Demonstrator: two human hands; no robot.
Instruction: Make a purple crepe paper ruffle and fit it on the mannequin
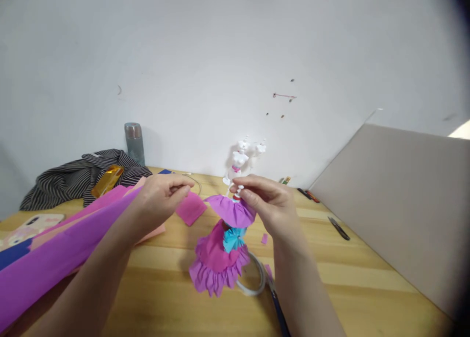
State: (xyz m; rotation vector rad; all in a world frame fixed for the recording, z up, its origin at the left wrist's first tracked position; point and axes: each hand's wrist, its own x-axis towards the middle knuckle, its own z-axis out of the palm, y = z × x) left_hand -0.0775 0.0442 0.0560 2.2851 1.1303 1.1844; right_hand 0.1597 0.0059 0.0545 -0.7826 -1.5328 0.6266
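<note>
A small white mannequin wears a crepe-paper dress with purple ruffles, a pink skirt and a blue bow; it stands on the wooden table. My right hand pinches the top of the figure at the neck, above the purple paper collar. My left hand is closed in a pinch just left of it, above a pink paper square; what its fingers hold is too small to make out. A roll of clear tape lies beside the dress.
Long purple and pink paper sheets lie across the left of the table. A striped cloth, a grey flask, bare white mannequins stand at the wall. Black scissors lie right, by a grey board.
</note>
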